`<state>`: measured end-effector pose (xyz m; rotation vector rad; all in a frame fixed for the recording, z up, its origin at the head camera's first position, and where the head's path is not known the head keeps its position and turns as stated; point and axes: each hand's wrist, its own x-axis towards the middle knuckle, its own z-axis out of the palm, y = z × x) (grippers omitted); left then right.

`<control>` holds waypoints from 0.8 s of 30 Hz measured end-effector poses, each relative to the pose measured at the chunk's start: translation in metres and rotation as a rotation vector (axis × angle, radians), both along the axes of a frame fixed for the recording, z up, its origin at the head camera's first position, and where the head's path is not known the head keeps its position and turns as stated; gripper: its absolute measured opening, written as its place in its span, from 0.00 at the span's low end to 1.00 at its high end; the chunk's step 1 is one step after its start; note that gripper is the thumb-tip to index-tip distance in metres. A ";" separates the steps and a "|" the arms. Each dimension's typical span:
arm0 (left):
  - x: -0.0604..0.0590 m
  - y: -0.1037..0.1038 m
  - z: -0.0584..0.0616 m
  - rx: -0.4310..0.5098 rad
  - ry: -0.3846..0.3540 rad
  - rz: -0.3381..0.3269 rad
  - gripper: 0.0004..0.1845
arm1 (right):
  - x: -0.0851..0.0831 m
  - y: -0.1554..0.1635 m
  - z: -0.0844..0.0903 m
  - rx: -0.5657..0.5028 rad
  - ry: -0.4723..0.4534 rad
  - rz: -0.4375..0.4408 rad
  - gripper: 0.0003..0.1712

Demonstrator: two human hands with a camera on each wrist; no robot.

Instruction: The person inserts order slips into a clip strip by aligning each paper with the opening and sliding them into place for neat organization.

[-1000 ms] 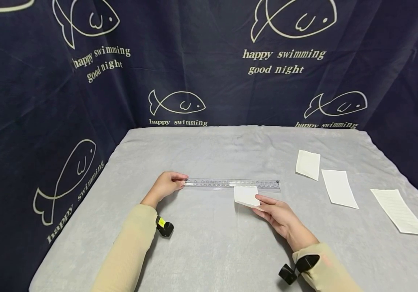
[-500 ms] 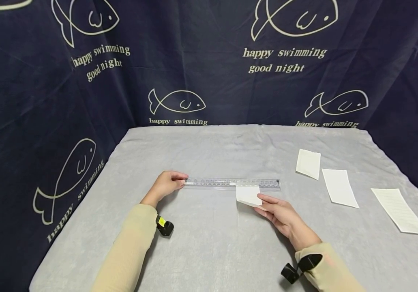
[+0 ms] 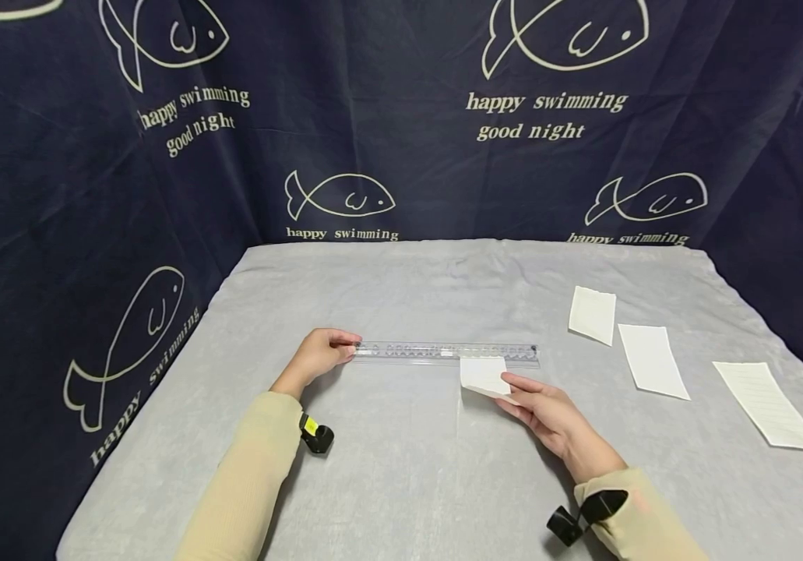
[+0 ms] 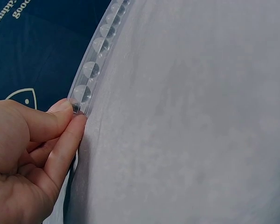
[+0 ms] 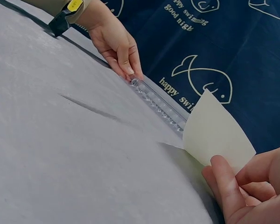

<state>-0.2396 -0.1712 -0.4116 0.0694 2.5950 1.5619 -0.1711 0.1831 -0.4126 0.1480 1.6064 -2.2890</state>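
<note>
A long clear plastic ruler (image 3: pixel 408 353) with a row of round shapes lies across the grey cloth. My left hand (image 3: pixel 318 357) pinches its left end between thumb and fingers, seen close in the left wrist view (image 4: pixel 35 149). A small white piece of paper (image 3: pixel 484 375) is held at its right side by my right hand (image 3: pixel 548 421), between thumb and fingers. The paper's far edge meets the ruler's near edge, right of the middle. Its near edge curls up off the cloth. In the right wrist view the paper (image 5: pixel 217 133) hides the ruler's far part.
Three white pieces of paper lie on the right of the grey cloth (image 3: pixel 387 467): a small one (image 3: pixel 592 315), a longer one (image 3: pixel 653 361) and a lined one (image 3: pixel 769 405). Dark blue curtains (image 3: pixel 429 156) with fish prints surround the table's back and sides.
My right hand and the paper have slid slightly to the right along the ruler. My left hand and the ruler stay where they were.
</note>
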 end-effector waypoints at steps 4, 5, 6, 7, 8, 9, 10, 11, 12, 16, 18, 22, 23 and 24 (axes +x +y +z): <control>0.000 0.000 0.000 -0.012 0.003 0.005 0.12 | 0.000 0.002 0.000 0.008 -0.001 0.002 0.32; 0.000 0.000 0.000 -0.015 0.004 0.005 0.12 | 0.000 0.002 0.000 0.007 -0.003 0.002 0.32; 0.000 0.000 0.000 -0.014 0.005 0.004 0.11 | 0.000 0.003 0.000 0.006 -0.004 0.001 0.32; 0.000 0.000 0.000 -0.014 0.007 0.003 0.11 | 0.001 0.003 0.000 0.005 -0.005 0.001 0.32; 0.000 0.000 0.000 -0.013 0.008 0.002 0.11 | 0.001 0.004 0.000 0.002 -0.005 0.000 0.33; 0.000 0.000 0.000 -0.012 0.007 0.001 0.11 | 0.001 0.005 0.000 -0.001 -0.004 0.000 0.33; 0.000 0.000 0.000 -0.008 0.005 0.001 0.11 | 0.001 0.005 0.000 -0.004 -0.007 -0.003 0.33; 0.000 0.000 -0.001 -0.005 0.003 0.000 0.12 | 0.001 0.006 0.000 -0.008 -0.005 -0.001 0.33; 0.000 -0.001 -0.001 -0.003 0.002 0.000 0.12 | 0.001 0.007 0.000 -0.009 -0.006 -0.005 0.33; 0.000 -0.001 -0.001 -0.006 -0.001 0.000 0.12 | 0.001 0.010 0.001 -0.017 -0.008 -0.010 0.33; 0.000 -0.001 -0.001 -0.010 0.001 0.001 0.12 | 0.001 0.011 0.001 -0.021 -0.006 -0.010 0.34; -0.001 -0.001 -0.002 -0.009 -0.001 0.006 0.12 | 0.001 0.014 0.000 -0.038 -0.009 -0.015 0.33; -0.001 -0.001 -0.002 -0.007 -0.001 0.005 0.12 | 0.001 0.015 0.000 -0.044 -0.009 -0.011 0.33; -0.001 -0.001 -0.002 -0.005 -0.001 0.005 0.12 | 0.000 0.015 0.000 -0.047 -0.010 -0.013 0.32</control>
